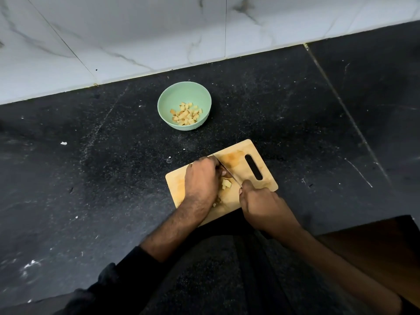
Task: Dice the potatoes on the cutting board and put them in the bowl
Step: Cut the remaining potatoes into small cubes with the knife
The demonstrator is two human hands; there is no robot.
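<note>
The potato pieces (226,184) lie near the middle of the cutting board (238,164), a few pale chunks showing between the two hands and the rest hidden under the left hand (201,181). That hand arches over them with fingers curled down, pinning them — its fingertips sit right beside the knife blade (227,170). The right hand (259,201) has its grip closed round the knife handle, which is itself hidden. Well beyond the board, on the dark desk (91,178), the green bowl (168,98) already holds a small heap of dice. The likely trouble is a small, wet chunk sliding under the blade, bringing the edge against the fingertips — or cut pieces skidding off the board.
</note>
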